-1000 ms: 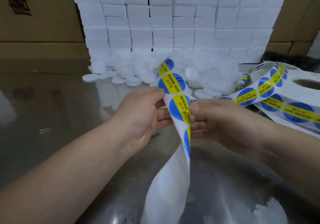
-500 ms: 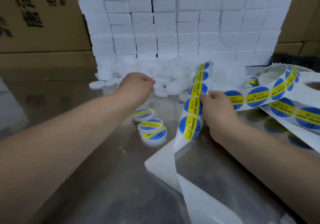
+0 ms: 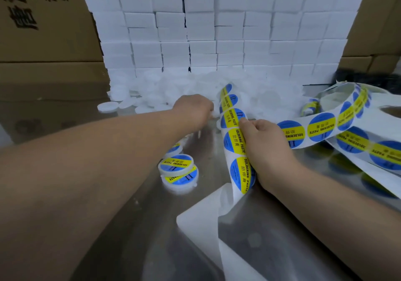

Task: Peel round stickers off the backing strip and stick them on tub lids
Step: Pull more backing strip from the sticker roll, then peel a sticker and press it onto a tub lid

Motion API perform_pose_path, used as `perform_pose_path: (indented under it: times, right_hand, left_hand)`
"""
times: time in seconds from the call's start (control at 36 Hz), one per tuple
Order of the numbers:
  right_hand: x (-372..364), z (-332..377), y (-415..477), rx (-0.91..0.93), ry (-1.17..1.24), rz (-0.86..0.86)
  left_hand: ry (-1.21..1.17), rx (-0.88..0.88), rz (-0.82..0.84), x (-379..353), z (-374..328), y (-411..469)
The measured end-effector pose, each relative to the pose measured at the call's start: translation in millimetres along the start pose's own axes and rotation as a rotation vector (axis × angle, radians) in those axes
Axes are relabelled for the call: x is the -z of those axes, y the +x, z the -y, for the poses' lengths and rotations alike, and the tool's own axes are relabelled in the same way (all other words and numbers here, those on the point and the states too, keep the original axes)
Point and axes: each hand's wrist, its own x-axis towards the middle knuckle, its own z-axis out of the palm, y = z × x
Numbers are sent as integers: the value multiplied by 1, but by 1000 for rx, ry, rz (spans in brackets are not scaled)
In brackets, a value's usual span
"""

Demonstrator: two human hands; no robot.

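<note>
A backing strip (image 3: pixel 235 141) with round blue and yellow "SOLDERING PASTE" stickers stands up in the middle of the steel table (image 3: pixel 130 226). My right hand (image 3: pixel 267 148) pinches its right edge between thumb and fingers. My left hand (image 3: pixel 194 110) reaches far forward into a heap of plain white tub lids (image 3: pixel 160 91); its fingers curl down out of sight, so I cannot tell whether they hold a lid. Three stickered tubs (image 3: pixel 176 164) lie stacked and overlapping just below my left forearm.
Empty white backing (image 3: pixel 201 222) trails toward me across the table. More sticker strip and its roll (image 3: pixel 338 100) loop at the right. A wall of white boxes (image 3: pixel 217 31) stands behind the lids, with cardboard cartons (image 3: pixel 43 31) on both sides.
My left hand let go of the strip and moved forward into the lid heap. My right hand keeps hold of the strip, now lower over the table.
</note>
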Motion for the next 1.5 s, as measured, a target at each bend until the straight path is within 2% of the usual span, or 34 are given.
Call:
perform_pose_path:
  times: [0.11,0.28,0.36,0.44,0.58,0.64,0.69,0.83,0.92,1.03,1.14,1.22,1.28,1.33,1.42,1.5]
  right_hand:
    - [1,2,-1,-45,118,8]
    - [3,9,-8,-66,259,77]
    - [3,10,-11,-70,313,119]
    - [4,13,-15,-73,366,177]
    - [6,19,-19,-150,543,237]
    - [8,22,-19,-169,606,242]
    - [9,23,-19,-165,617,257]
    - [8,23,-20,-74,532,273]
    - [6,25,-22,-46,538,317]
    - [8,27,-23,-32,546,444]
    - [9,23,-35,202,382,593]
    - [7,20,-42,216,387,710]
    - [6,21,-41,175,403,660]
    - [7,24,-38,124,416,536]
    - [12,25,-30,40,478,396]
    - [12,24,-26,-34,519,334]
  left_hand:
    - [-110,81,-141,7,6,-7]
    - [-672,417,-337,56,16,-43]
    - [-978,485,-407,80,11,-76]
    - [-1134,450,-422,95,1,-116]
    - [-1530,427,-269,97,-25,-163]
    - [-1512,392,-181,93,-33,-170]
    - [-1373,262,-136,88,-36,-171]
    - [-1288,255,17,83,-39,-174]
    - [-1306,251,-18,80,-38,-175]
    - [-1476,329,-125,79,-32,-173]
    - [-1600,431,-178,75,-26,-171]
    - [-1634,479,-202,74,-25,-170]
    - [-1633,508,-234,75,-26,-168]
    - [-1689,566,-258,75,-22,-165]
    - [-1938,688,-255,79,-12,-162]
    - [-2051,759,-261,78,1,-160]
